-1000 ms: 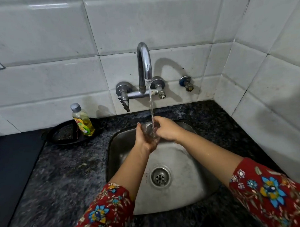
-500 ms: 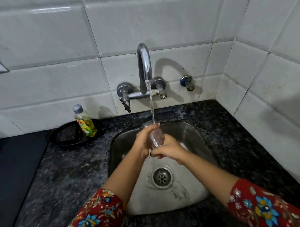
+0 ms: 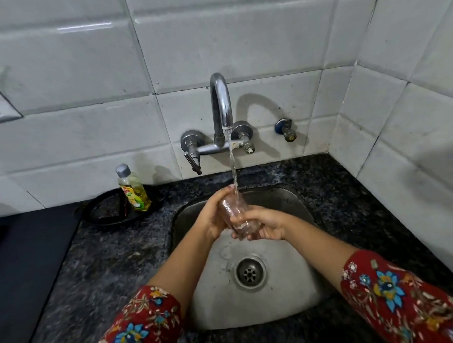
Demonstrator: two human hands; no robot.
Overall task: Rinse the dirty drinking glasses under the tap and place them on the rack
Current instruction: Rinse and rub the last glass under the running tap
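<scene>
**Over the sink basin: one glass gripped in both hands under the running tap**

Between the two hands, above the far half of the steel sink (image 3: pixel 281 303), a clear drinking glass (image 3: pixel 233 212) is held tilted. Its upper end lies toward the left hand (image 3: pixel 213 216) and its lower end toward the right hand (image 3: pixel 267 225).

- Left hand: fingers curled round the upper part of the glass, fingertips reaching its top edge. Grasping.
- Right hand: fingers curled under and round the lower end. Grasping.
- Which end of the glass is the rim cannot be told, as the hands cover much of it.

Directly above the hands, a chrome wall tap (image 3: pixel 221 104) is running. Its water stream (image 3: pixel 233 166) falls onto the glass just beside the left fingertips. Below the hands, nearer the person, the drain (image 3: pixel 250 273) sits in the wet sink floor.

Left of the left hand, well apart from it, a bottle of yellow dish liquid (image 3: pixel 133 191) stands upright on the rim of a black pan (image 3: pixel 106 214). Both rest on the dark speckled stone counter (image 3: pixel 108 265). Above and to the right of the right hand, a small valve (image 3: pixel 285 129) projects from the white tiled wall (image 3: pixel 88 73).

Both forearms are bare, with red floral sleeves (image 3: pixel 394 301) pushed up toward the elbows.
</scene>
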